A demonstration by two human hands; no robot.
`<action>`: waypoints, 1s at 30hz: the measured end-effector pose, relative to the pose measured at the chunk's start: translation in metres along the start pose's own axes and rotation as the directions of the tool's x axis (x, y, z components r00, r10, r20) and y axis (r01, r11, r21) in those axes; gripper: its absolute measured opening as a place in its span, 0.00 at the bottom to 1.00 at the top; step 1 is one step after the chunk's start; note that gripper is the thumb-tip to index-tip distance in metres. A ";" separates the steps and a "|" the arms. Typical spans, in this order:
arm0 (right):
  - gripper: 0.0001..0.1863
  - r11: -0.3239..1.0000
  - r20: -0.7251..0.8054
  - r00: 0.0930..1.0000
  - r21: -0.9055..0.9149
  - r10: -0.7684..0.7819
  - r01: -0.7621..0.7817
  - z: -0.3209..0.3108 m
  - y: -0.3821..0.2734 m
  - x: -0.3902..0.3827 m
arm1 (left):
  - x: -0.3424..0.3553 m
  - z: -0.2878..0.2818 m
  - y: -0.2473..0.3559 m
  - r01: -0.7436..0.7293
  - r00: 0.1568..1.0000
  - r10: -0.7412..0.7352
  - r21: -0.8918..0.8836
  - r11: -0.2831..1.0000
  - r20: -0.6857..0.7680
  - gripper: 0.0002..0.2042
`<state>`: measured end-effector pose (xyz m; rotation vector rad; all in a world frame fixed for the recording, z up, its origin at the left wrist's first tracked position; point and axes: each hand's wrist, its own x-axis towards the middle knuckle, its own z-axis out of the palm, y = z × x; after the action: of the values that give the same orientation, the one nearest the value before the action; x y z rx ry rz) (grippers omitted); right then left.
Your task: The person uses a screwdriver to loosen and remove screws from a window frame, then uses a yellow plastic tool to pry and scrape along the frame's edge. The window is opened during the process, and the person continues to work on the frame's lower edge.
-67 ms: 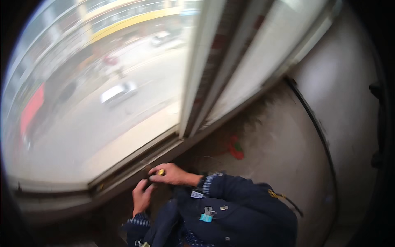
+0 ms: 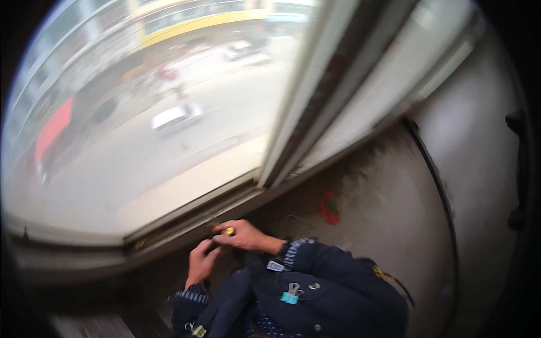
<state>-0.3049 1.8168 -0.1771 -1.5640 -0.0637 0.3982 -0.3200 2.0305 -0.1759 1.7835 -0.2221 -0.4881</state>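
Observation:
Both my hands are close together just in front of the window sill (image 2: 194,227). My right hand (image 2: 248,236) is closed, its fingers bent round a small gold-coloured round piece (image 2: 229,231) that shows at the knuckles. Just below and to the left, my left hand (image 2: 201,263) has its fingers pinched together, their tips near the right hand's. Something small and dark lies between the two sets of fingertips; blur hides what it is. The sliding window's track (image 2: 169,225) runs along beyond the hands.
A white window frame post (image 2: 307,96) rises beyond my right hand. On the grey surface to the right lies a red and green item (image 2: 329,208). A black cable or strip (image 2: 434,169) curves along the far right. A blue-handled binder clip (image 2: 290,296) hangs on my dark jacket.
The view has swung a little, so the window and hands sit slightly farther right in the picture. Both hands keep nearly the same pose.

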 end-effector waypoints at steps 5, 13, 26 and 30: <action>0.12 0.972 0.012 0.972 0.044 0.233 -0.233 0.000 0.010 0.003 | 0.014 0.014 -0.028 0.246 0.936 -0.140 -0.314 0.917 0.324 0.13; 0.10 0.963 0.027 0.966 0.083 0.256 -0.258 -0.002 -0.012 0.004 | 0.018 0.012 -0.032 0.301 0.905 -0.110 -0.439 0.847 0.410 0.13; 0.11 0.966 -0.041 0.965 0.015 0.260 -0.260 0.000 -0.013 0.006 | 0.020 -0.118 -0.086 0.128 0.683 0.309 0.525 0.841 -0.662 0.09; 0.13 0.974 -0.042 0.973 0.045 0.226 -0.224 0.000 0.001 0.006 | 0.020 -0.177 -0.115 0.412 0.733 0.254 0.709 0.572 -0.631 0.17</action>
<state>-0.2995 1.8188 -0.1795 -1.5449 0.1591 0.5368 -0.2371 2.2085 -0.2552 2.8006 0.2277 0.3525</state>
